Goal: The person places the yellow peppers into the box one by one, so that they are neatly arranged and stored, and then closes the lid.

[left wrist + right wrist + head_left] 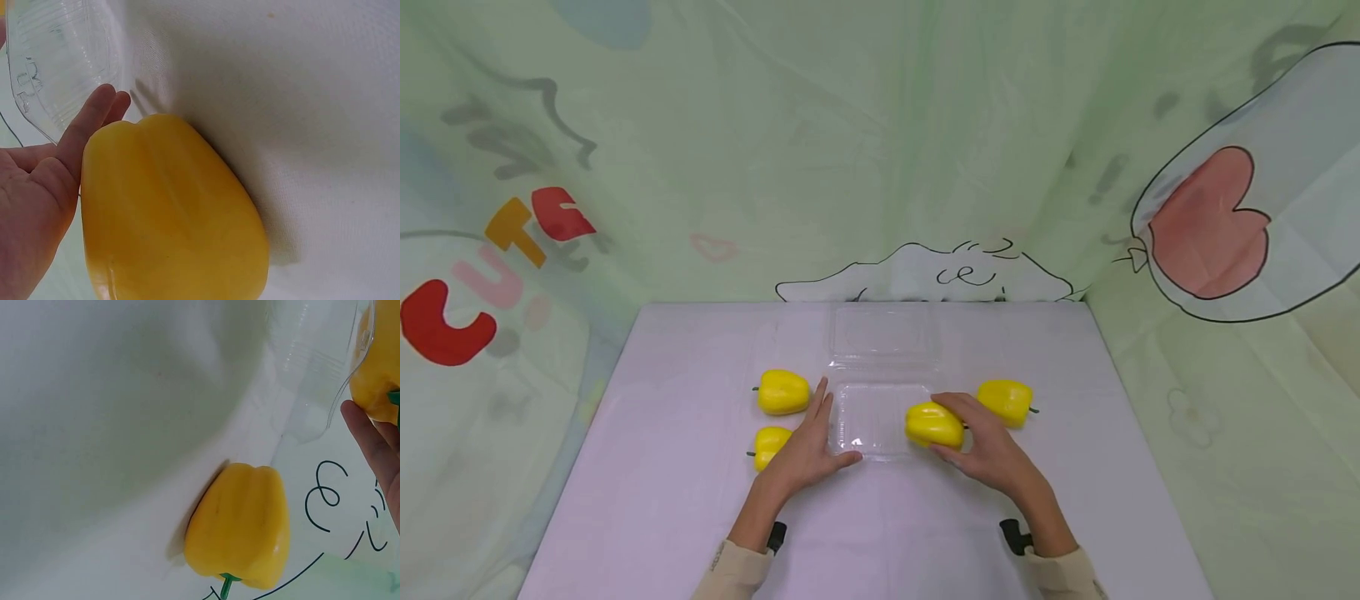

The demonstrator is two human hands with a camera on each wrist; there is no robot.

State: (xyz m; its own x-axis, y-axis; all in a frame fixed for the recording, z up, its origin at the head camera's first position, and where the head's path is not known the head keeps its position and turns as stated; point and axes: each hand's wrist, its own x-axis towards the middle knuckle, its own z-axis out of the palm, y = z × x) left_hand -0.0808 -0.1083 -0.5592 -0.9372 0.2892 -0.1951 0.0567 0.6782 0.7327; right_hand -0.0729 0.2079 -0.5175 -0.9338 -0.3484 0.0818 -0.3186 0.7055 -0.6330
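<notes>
A clear plastic clamshell box (880, 421) lies with its lid (883, 332) folded back, away from the person. My right hand (988, 446) grips a yellow bell pepper (933, 425) at the right end of the box's base; its green stem (394, 397) shows in the right wrist view. Along the base's left side is my left hand (808, 450), fingers extended and thumb spread by the near edge. Left of that hand lie two more yellow peppers, a far one (782, 392) and a near one (771, 447), partly hidden by the hand.
Another yellow pepper (1006, 402) lies on the table just beyond the right hand, stem pointing right. A pale cloth covers the table (662, 500). Printed fabric walls (820, 150) rise at the back and both sides.
</notes>
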